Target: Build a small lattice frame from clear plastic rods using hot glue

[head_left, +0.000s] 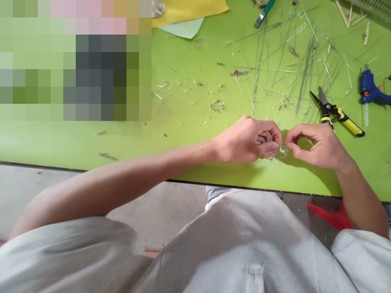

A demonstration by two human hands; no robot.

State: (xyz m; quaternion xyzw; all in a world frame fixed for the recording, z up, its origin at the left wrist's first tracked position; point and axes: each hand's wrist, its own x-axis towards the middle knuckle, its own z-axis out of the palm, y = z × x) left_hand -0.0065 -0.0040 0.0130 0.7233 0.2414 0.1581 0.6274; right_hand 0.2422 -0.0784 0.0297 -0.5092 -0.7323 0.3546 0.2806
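Note:
Between my two hands, near the front edge of the green table (183,142), is a small piece of thin looped wire (282,152) with a pale green bit in it. My left hand (249,139) pinches its left side, with the fingers curled. At its right side, the thumb and forefinger of my right hand (316,144) are pressed together on it. Fine ends of the wire stick out below my left fingertips. Just beyond my right hand lie cutters (336,112) with black blades and yellow-black handles, partly hidden by that hand.
Thin clear wires or sticks (275,70) lie scattered beyond my hands. A blue glue gun (371,87) is at the right, a green-handled cutter (265,13) at the top. Yellow paper (189,12) and wooden sticks (366,33) lie farther back. The upper left is pixelated.

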